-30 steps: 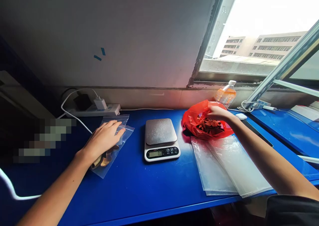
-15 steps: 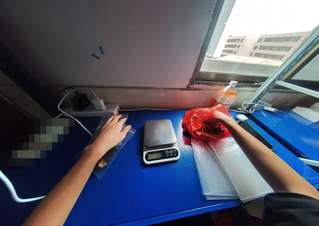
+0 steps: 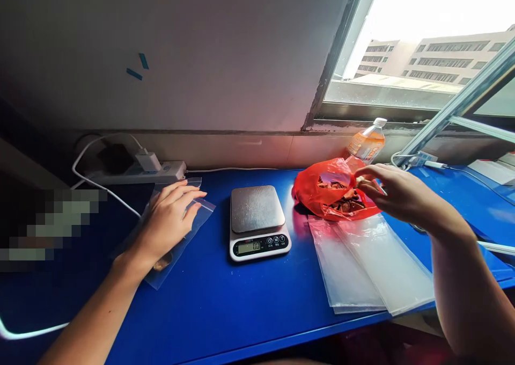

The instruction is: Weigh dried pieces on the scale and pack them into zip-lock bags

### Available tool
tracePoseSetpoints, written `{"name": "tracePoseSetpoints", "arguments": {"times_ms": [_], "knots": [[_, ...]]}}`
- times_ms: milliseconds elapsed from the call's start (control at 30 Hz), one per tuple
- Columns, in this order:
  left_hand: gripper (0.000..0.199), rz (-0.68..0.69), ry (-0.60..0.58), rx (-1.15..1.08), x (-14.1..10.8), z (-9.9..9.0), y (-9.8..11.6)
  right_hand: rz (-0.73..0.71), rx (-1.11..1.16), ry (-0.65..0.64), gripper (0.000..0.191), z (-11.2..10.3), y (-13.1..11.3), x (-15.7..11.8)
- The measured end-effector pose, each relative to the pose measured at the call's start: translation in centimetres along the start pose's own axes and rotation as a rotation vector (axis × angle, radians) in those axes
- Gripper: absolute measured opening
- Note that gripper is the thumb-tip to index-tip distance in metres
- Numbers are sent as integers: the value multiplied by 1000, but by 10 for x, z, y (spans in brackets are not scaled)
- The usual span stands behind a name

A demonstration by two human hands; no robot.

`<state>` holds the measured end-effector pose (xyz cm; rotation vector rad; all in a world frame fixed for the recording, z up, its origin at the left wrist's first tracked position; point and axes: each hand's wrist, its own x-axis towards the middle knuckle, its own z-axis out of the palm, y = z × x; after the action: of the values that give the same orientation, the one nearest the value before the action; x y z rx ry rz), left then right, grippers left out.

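My left hand (image 3: 171,220) lies with fingers stretched out on a clear zip bag (image 3: 201,214), which has a brown dried piece (image 3: 163,263) inside near its lower end. A kitchen scale (image 3: 257,208) with a steel plate stands in the middle; nothing rests on it and its display reads 0.0. To its right sits an open red plastic bag (image 3: 309,190) of brown dried pieces (image 3: 346,198). At that bag's right rim is my right hand (image 3: 392,190), its fingertips pinched together; what they hold is too small to make out.
Flat clear plastic bags (image 3: 370,268) lie in front of the red bag. Behind it stands an orange drink bottle (image 3: 368,139). A power strip (image 3: 171,170) with a charger and white cable is at the back left. A metal frame (image 3: 446,107) leans at the right.
My right hand has come up out of the red bag to its right rim, uncovering the pieces inside. My left hand stays on the zip bag. The camera view has shifted slightly.
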<state>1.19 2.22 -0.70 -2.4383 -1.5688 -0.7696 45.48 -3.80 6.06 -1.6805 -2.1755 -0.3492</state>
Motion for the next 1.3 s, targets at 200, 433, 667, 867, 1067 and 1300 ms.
{"name": "tracePoseSetpoints", "arguments": {"times_ms": [200, 433, 667, 867, 1067, 1300], "knots": [[35, 49, -65, -7, -6, 3, 7, -87, 141, 11, 6, -9, -74, -19], [28, 79, -91, 1, -5, 5, -2, -340, 453, -267, 12, 63, -138, 27], [24, 85, -74, -36, -4, 2, -12, -376, 494, -130, 14, 94, -143, 43], [17, 84, -107, -7, -4, -1, -18, -85, 248, 276, 11, 42, -64, 14], [11, 67, -140, 62, -3, -1, -21, 168, -19, -62, 21, 50, 32, -15], [14, 32, -142, 125, -2, -3, -20, 52, -4, -367, 38, 61, 31, 10]]}}
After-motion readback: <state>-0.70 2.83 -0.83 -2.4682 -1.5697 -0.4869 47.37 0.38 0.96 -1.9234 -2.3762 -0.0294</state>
